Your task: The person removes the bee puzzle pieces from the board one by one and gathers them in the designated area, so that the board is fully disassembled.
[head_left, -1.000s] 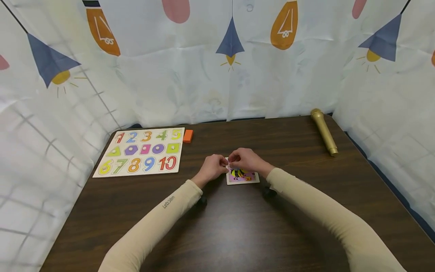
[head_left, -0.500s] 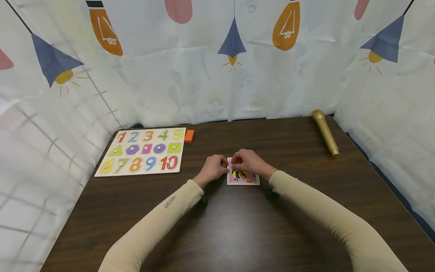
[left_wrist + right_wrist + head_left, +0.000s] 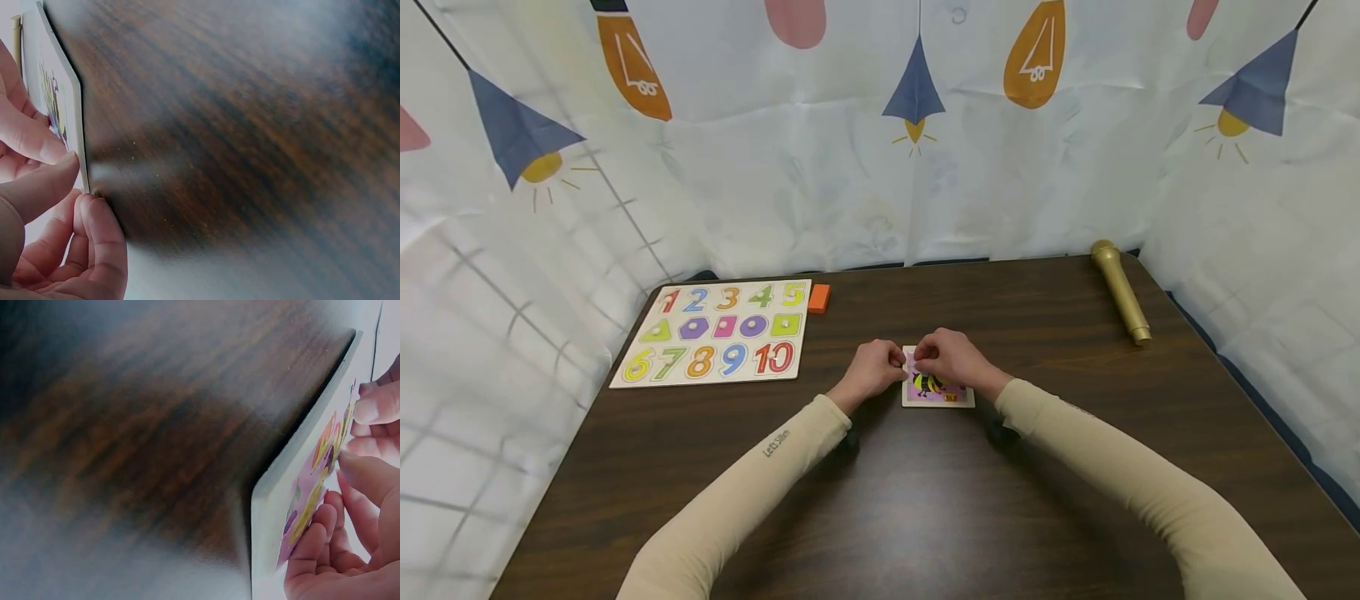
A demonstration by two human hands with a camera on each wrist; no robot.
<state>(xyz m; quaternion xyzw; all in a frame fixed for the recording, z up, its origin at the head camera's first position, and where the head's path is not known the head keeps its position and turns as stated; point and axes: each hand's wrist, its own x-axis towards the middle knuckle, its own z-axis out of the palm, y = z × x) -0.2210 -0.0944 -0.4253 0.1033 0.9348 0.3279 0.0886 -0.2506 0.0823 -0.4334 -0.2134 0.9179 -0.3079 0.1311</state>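
Note:
A small pale-framed picture puzzle lies on the dark wooden table, showing a yellow and black bee on pink. My left hand pinches the frame's left edge; in the left wrist view its thumb presses on top while fingers curl against the outer side. Over the puzzle's upper part, my right hand has its thumb and index finger pinched together at the picture. In the right wrist view, the other fingers of this hand fold down close to the printed surface. Fingertips hide what the right hand pinches.
At the back left lies a board of colourful numbers and shapes, beside an orange block. A gold microphone-shaped object lies at the back right. White curtains with printed lamps surround the table.
The right hand has shifted slightly right over the puzzle, uncovering more of its upper left corner. The left hand stays at the left edge. The whole head view has shifted slightly.

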